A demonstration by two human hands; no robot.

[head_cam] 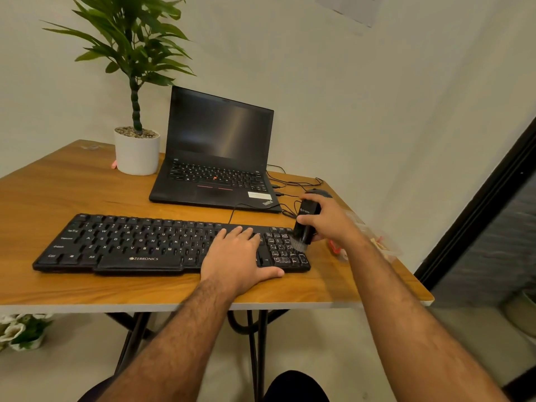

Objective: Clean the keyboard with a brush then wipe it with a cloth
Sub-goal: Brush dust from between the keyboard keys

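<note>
Left hand lies flat on keyboard; right hand grips brush at its right edge.

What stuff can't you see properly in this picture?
- Head view: the keys under the left hand, which lies flat on the keyboard.
- The mouse, mostly behind the right hand and the brush.
- A clear packet beside the right wrist: blurred, contents unreadable.
- Paper on the wall: cut off by the top edge.

Left hand flat, palm down, fingers straight and together, thumb spread toward the body, right hand raised, fingers and thumb curled round a brush, both forearms bare, reaching forward from the lower edge
</note>
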